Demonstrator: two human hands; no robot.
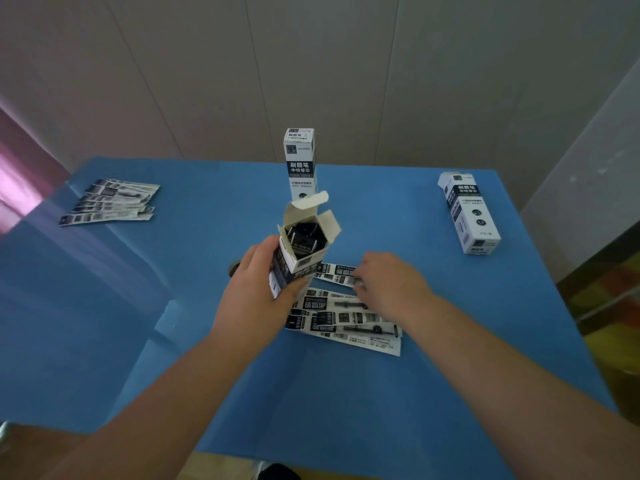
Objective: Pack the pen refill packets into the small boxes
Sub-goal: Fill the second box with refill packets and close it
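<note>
My left hand grips a small black-and-white box upright at the middle of the blue table, its top flaps open and dark refill packets showing inside. Just right of it, my right hand pinches one white-and-black refill packet lying flat on the table. A loose pile of refill packets lies below both hands. Another closed box stands upright behind the held one. A third closed box lies at the right. Several more packets are fanned out at the far left.
The blue table ends at a wall behind and drops off at the right edge, where colourful floor shows. A small dark object peeks out behind my left hand. A pink surface lies at the far left.
</note>
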